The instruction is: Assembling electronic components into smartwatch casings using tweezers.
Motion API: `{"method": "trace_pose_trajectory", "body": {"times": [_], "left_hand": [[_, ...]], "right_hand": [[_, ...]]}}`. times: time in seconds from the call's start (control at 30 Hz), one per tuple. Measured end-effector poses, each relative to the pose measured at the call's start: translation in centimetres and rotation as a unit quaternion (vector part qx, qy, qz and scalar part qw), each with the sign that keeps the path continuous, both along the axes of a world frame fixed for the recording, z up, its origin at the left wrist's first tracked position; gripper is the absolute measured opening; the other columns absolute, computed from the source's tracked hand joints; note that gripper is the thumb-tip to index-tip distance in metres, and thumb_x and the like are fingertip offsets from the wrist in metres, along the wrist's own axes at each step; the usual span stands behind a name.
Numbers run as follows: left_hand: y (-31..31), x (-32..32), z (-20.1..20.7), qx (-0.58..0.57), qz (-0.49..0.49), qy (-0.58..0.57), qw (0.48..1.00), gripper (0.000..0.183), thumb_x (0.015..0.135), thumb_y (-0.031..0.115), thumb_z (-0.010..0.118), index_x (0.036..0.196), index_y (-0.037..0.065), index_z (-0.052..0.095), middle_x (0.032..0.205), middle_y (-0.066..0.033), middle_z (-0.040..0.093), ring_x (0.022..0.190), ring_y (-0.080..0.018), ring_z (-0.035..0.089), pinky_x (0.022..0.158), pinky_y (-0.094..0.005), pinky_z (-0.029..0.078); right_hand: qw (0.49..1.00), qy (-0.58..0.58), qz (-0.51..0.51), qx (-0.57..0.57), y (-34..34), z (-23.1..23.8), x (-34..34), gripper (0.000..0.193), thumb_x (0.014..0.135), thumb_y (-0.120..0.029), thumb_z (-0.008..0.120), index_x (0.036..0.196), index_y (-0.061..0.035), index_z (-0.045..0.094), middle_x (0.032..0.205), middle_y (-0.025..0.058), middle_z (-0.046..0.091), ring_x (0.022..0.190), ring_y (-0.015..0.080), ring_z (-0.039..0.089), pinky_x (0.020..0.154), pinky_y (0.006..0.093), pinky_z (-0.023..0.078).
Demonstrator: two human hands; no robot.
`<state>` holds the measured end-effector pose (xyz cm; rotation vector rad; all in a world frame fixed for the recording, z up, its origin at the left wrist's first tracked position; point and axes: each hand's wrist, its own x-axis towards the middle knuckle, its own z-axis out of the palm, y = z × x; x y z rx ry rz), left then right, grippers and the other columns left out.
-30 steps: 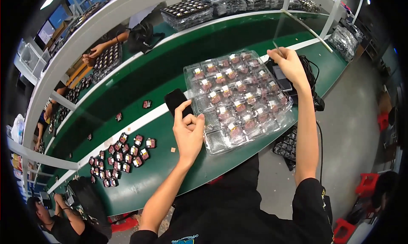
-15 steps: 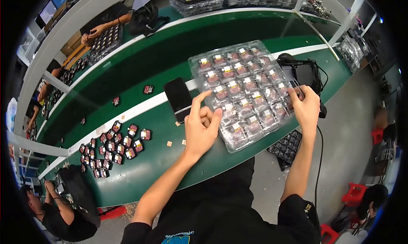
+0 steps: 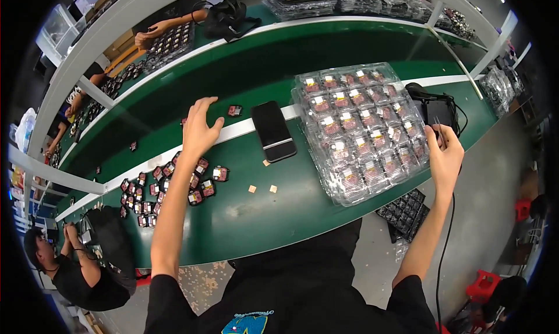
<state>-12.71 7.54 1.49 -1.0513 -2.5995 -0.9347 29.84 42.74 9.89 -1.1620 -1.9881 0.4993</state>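
Head view: left hand (image 3: 201, 130), spread and now free, has left the tray (image 3: 319, 170) for ten o'clock; right hand (image 3: 446, 153) pinches tweezers (image 3: 438, 123).

Black phone (image 3: 273, 127) on green table (image 3: 279, 217); red stool (image 3: 483, 285) on grey floor (image 3: 466, 229).

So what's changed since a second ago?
Your left hand left the tray's left edge and swung left, past the phone, to over the white strip by the loose parts; it looks empty. Your right hand moved nearer you, from the tray's far right corner to its right edge, still holding the tweezers. The phone and loose parts seem unmoved.
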Motion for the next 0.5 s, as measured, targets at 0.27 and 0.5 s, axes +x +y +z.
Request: {"method": "trace_pose_trajectory", "body": {"times": [0.27, 0.5], "left_hand": [[3.3, -5.1, -1.3, -0.123, -0.238, 0.004, 0.963, 0.053, 0.095, 0.028, 0.079, 0.144, 0.010, 0.068, 0.144, -0.0118, 0.063, 0.138, -0.0345, 0.057, 0.117, -0.0450, 0.047], [0.8, -3.6, -0.3, -0.123, -0.209, 0.051, 0.969, 0.036, 0.096, 0.027, 0.080, 0.121, 0.003, 0.070, 0.120, -0.0138, 0.064, 0.118, -0.0357, 0.063, 0.101, -0.0469, 0.053]], "right_hand": [[0.955, 0.077, 0.220, -0.184, -10.8, 3.6, -0.1, 0.021, 0.102, -0.011, 0.079, 0.118, 0.0026, 0.074, 0.089, -0.0063, 0.061, 0.076, 0.0007, 0.046, 0.064, 0.0213, 0.037], [0.856, 0.032, 0.430, -0.285, -20.1, 2.9, -2.7, 0.025, 0.101, -0.006, 0.079, 0.124, 0.0019, 0.074, 0.085, -0.0038, 0.059, 0.068, 0.0008, 0.043, 0.058, 0.0215, 0.034]]}}
